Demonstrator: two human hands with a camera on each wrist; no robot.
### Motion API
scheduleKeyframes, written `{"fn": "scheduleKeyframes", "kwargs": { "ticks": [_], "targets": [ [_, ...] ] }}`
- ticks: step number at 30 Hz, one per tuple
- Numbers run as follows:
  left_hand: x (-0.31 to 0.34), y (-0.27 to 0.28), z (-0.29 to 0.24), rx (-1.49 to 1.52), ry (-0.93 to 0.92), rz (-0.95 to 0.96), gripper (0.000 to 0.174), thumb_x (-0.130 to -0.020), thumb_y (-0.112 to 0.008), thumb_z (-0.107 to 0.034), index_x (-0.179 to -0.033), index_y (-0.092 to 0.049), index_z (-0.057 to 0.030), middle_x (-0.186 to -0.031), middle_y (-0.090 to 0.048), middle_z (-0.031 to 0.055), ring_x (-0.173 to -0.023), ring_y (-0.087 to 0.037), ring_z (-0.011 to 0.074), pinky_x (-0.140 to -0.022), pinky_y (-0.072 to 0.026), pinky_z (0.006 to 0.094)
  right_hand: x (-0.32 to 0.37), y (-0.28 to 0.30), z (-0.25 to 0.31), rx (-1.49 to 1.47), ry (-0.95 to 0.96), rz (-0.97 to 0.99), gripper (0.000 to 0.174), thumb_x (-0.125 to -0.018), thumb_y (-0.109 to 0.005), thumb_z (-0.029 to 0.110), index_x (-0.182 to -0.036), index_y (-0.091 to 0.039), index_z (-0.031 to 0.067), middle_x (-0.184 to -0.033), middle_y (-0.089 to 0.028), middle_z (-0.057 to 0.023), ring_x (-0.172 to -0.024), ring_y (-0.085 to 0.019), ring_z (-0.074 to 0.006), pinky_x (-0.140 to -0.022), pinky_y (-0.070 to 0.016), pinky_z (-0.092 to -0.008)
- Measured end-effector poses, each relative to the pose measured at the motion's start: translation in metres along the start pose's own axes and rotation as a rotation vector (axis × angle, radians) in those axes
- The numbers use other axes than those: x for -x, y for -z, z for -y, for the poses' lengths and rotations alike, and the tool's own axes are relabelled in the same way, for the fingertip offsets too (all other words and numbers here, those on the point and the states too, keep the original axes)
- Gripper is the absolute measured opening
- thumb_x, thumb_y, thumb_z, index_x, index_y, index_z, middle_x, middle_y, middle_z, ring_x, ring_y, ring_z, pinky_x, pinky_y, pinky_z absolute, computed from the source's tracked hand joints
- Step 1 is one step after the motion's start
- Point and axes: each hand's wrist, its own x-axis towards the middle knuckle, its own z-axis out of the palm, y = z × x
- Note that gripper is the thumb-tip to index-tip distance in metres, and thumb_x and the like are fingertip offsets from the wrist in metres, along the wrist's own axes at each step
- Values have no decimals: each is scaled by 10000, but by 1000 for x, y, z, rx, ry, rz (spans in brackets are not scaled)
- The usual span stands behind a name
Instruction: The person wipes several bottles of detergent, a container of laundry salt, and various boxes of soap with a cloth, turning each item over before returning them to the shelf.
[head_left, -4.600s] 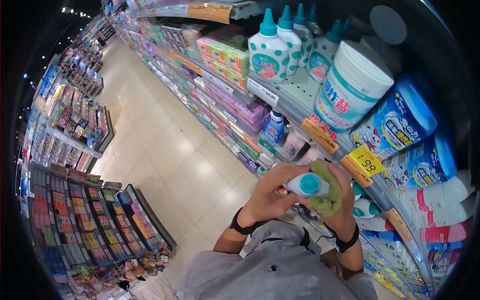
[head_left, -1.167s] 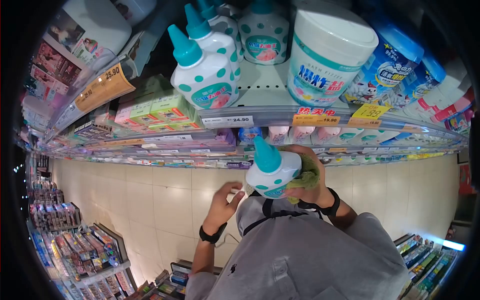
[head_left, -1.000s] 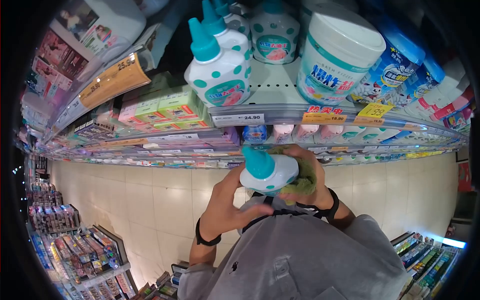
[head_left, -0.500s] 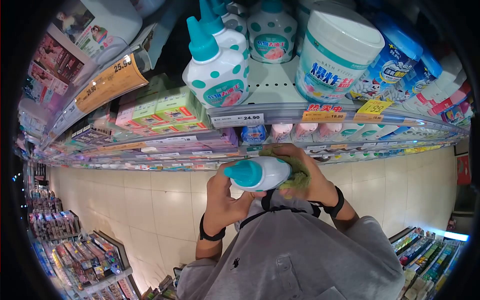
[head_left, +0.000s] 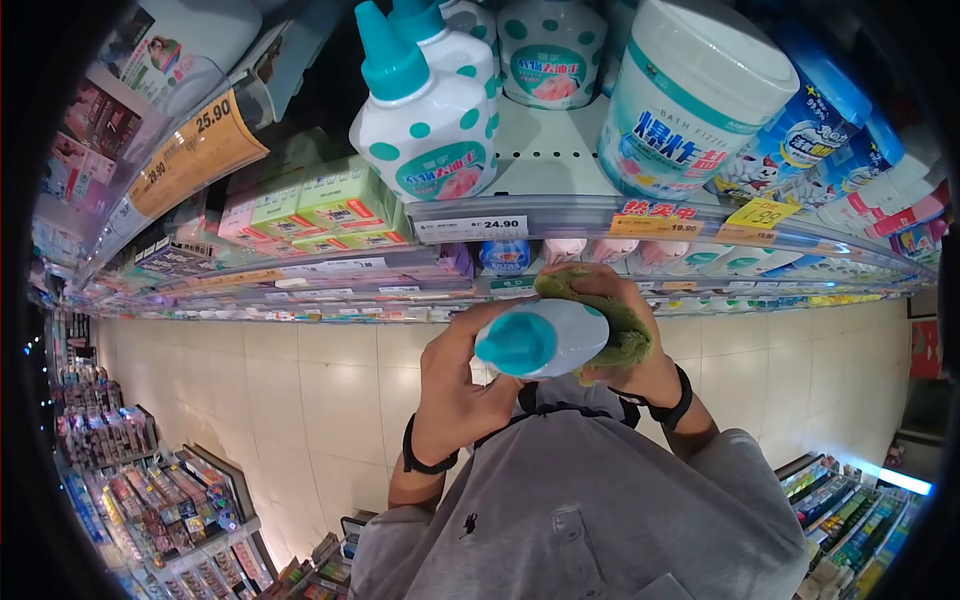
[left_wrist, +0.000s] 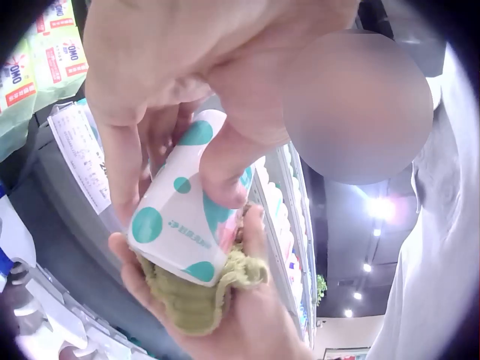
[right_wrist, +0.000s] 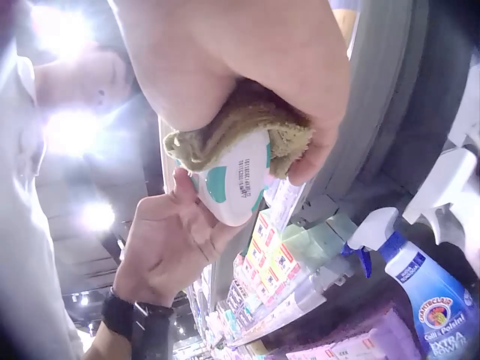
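Outside the shelf's front edge (head_left: 570,230), my left hand (head_left: 452,396) grips the bottle (head_left: 582,332); my right hand (head_left: 654,374) clasps its cloth-wrapped (head_left: 630,345) base, presumably for support.

Hiding the base of the polka-dot bottle (head_left: 575,335) behind green cloth (head_left: 629,335); cropping the blue spray bottle (right_wrist: 427,292) at the right wrist view's bottom; blurring distant shelf goods (head_left: 90,395).

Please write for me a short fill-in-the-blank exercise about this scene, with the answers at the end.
The cloth in the right hand is ____ in colour.
The teal cap of the held bottle is nearer to the ____ hand.
The white price label under the front shelf bottle reads ____.

Missing words: green; left; 24.90
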Motion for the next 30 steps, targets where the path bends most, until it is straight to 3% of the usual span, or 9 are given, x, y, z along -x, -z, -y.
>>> {"fn": "scheduleKeyframes", "kwargs": {
  "ticks": [8,12,15,18,20,21,23,26,30],
  "targets": [
    [2,1,-6,-6,-187,38,521,-712,-694,47,-1214,-557,37,-1153,-672,195,-1045,-673,281,-891,-520,358,-14,1,15,30,211,74,882,-661,-912,328,-1347,-428,57,-1379,-493,-267,-1284,-506,-393,-1060,-414,-467],
    [1,-10,4,239,-233,-132,484,-725,-708,31,-1182,-550,54,-1187,-654,213,-1053,-668,309,-900,-523,381,3,-21,6,-516,-114,-111,878,-791,-731,567,-1414,-359,73,-1421,-459,-246,-1294,-502,-352,-1069,-411,-466],
    [-6,-14,-3,4,-299,-116,435,-750,-720,19,-1148,-544,44,-1158,-655,232,-1031,-664,332,-909,-504,415,6,-38,5,-687,-300,-200,971,-838,-484,761,-1499,-241,92,-1468,-416,-181,-1320,-478,-291,-1072,-418,-445],
    [-11,-12,-3,-26,-277,-100,487,-749,-727,26,-1185,-508,21,-1162,-644,243,-1077,-638,349,-940,-473,438,18,-55,3,-930,-435,-282,984,-833,-483,755,-1521,-199,111,-1492,-385,-122,-1343,-442,-259,-1094,-397,-428],
    [2,-21,3,83,-76,-210,539,-736,-727,28,-1219,-489,13,-1189,-636,241,-1103,-628,345,-943,-472,437,20,-55,0,-785,-407,-239,971,-840,-477,745,-1537,-178,139,-1507,-348,-79,-1361,-403,-229,-1111,-376,-409],
    [-4,-25,6,32,-275,-222,577,-733,-730,28,-1246,-466,3,-1225,-622,246,-1114,-626,345,-940,-483,427,20,-56,0,-792,-419,-264,967,-843,-478,740,-1539,-173,142,-1508,-341,-77,-1364,-395,-226,-1112,-373,-403],
    [-7,-24,10,44,-356,-180,567,-742,-733,15,-1242,-467,3,-1230,-621,248,-1119,-627,347,-942,-489,416,19,-49,9,-796,-377,-381,832,-929,-521,620,-1510,-249,90,-1483,-370,-86,-1328,-434,-214,-1074,-402,-374],
    [-13,-12,1,-64,-386,-112,574,-749,-753,-10,-1257,-487,0,-1235,-622,251,-1109,-636,349,-945,-498,400,-1,-17,34,-397,-174,-576,651,-952,-589,472,-1395,-440,18,-1392,-479,-110,-1242,-521,-215,-1019,-442,-353],
    [-34,4,-26,-197,-427,-92,572,-720,-754,25,-1250,-542,5,-1215,-608,217,-1094,-638,339,-924,-502,406,13,19,53,173,10,-380,512,-799,-699,218,-1230,-587,-33,-1321,-564,-193,-1117,-606,-252,-919,-494,-330]
  ]
}}
